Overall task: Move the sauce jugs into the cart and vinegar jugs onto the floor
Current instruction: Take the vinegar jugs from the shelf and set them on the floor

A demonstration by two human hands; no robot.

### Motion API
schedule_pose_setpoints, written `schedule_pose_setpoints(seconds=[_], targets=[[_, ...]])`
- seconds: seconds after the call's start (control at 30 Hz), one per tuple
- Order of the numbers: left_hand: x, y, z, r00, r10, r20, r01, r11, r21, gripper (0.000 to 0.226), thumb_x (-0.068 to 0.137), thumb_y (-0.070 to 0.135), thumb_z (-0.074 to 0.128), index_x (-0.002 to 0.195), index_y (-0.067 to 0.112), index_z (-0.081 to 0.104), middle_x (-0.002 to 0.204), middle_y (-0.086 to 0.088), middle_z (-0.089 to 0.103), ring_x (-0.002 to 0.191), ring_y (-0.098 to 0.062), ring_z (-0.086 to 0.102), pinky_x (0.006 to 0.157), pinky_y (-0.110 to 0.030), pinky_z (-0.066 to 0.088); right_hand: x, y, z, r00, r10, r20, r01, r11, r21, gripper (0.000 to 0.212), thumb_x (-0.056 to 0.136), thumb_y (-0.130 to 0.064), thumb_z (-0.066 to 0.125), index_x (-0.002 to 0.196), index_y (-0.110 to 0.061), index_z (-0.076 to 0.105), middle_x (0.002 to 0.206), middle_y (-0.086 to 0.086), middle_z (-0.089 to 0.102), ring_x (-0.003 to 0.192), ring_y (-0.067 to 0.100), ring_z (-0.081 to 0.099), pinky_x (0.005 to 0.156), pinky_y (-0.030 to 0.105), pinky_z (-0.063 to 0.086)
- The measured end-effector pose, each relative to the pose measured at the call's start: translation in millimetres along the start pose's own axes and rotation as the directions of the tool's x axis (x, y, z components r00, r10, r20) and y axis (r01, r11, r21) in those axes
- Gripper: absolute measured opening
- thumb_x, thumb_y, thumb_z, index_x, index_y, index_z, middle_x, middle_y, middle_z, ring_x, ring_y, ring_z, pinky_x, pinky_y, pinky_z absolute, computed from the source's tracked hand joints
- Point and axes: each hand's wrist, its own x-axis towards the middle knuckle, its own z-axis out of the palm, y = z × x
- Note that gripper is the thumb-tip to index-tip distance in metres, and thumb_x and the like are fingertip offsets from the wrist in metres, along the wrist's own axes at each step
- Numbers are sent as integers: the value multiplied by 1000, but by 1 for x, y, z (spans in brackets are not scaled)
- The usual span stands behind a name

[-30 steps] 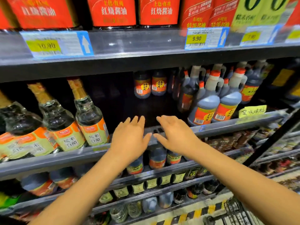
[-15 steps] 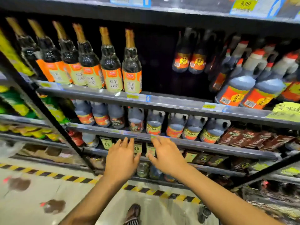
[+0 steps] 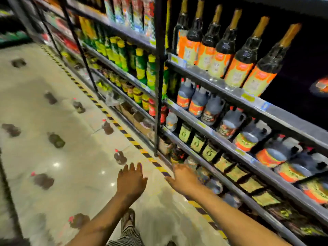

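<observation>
Several dark jugs with red caps stand scattered on the pale floor, one (image 3: pixel 120 157) just beyond my fingers and another (image 3: pixel 107 127) farther off. More dark jugs with orange labels (image 3: pixel 197 103) fill a middle shelf on the right. My left hand (image 3: pixel 131 180) hovers over the floor, fingers spread, holding nothing. My right hand (image 3: pixel 182 178) is stretched toward the low shelves, also empty with its fingers apart. The cart is out of view. The picture is blurred by motion.
Tall dark bottles with gold necks (image 3: pixel 245 52) line an upper shelf. Green and yellow bottles (image 3: pixel 142 68) stand further left. A black shelf upright (image 3: pixel 158 86) rises close ahead. Yellow-black striped tape (image 3: pixel 131 139) runs along the shelf base. My sandalled foot (image 3: pixel 128 219) is below.
The view has swung left and down, from the shelves toward the floor with its jugs. Both empty hands have dropped lower, from shelf height to near floor level.
</observation>
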Motion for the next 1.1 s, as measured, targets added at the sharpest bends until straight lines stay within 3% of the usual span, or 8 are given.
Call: schedule_pose_setpoints(seconds=[0.2, 0.3, 0.53, 0.77, 0.87, 0.93, 1.1], targets=[[-2, -106, 29, 971, -240, 6, 240, 967, -84, 71, 93, 53, 40, 149, 15, 19, 154, -16, 25, 139, -34, 28, 111, -42, 27, 67, -94, 28, 982, -104, 160, 120, 989, -89, 58, 92, -51, 45, 131, -9, 42, 134, 16, 49, 125, 35, 43, 99, 41, 40], [2, -161, 45, 943, -329, 54, 333, 935, -123, 74, 94, 54, 39, 150, 14, 13, 155, -18, 19, 141, -35, 23, 112, -43, 25, 102, -144, 41, 964, -134, 231, 171, 974, -149, 55, 94, -49, 44, 130, -9, 41, 131, 15, 50, 121, 35, 46, 95, 39, 40], [11, -266, 92, 866, -469, 173, 496, 850, -178, 77, 94, 56, 35, 151, 12, 5, 157, -18, 12, 143, -34, 17, 114, -43, 21, 172, -232, 92, 917, -152, 369, 233, 954, -186, 50, 94, -44, 45, 127, -8, 42, 126, 17, 52, 118, 35, 47, 91, 37, 42], [20, -305, 165, 775, -546, 317, 626, 730, -274, 76, 92, 55, 39, 149, 10, 18, 155, -19, 19, 141, -36, 20, 113, -44, 24, 224, -264, 150, 856, -100, 507, 245, 942, -228, 57, 93, -44, 45, 137, -7, 36, 132, 18, 50, 122, 36, 45, 98, 39, 41], [33, -308, 202, 714, -591, 375, 700, 620, -355, 76, 92, 53, 39, 150, 9, 17, 156, -20, 13, 141, -38, 21, 111, -43, 25, 258, -260, 179, 841, -73, 535, 227, 947, -227, 57, 93, -43, 46, 135, -5, 39, 128, 21, 52, 118, 38, 47, 95, 40, 43], [43, -307, 231, 664, -635, 396, 748, 543, -382, 79, 90, 52, 46, 149, 8, 18, 154, -23, 20, 136, -40, 30, 107, -45, 32, 284, -253, 202, 833, -65, 550, 223, 948, -226, 57, 92, -44, 46, 134, -5, 40, 129, 23, 51, 118, 38, 47, 95, 40, 42], [77, -303, 318, 453, -694, 560, 883, 264, -388, 86, 89, 56, 47, 149, 5, 12, 153, -25, 18, 140, -37, 23, 114, -44, 23, 353, -227, 271, 810, -71, 583, 250, 940, -233, 58, 91, -42, 51, 134, -5, 38, 128, 23, 51, 119, 39, 47, 93, 40, 42]])
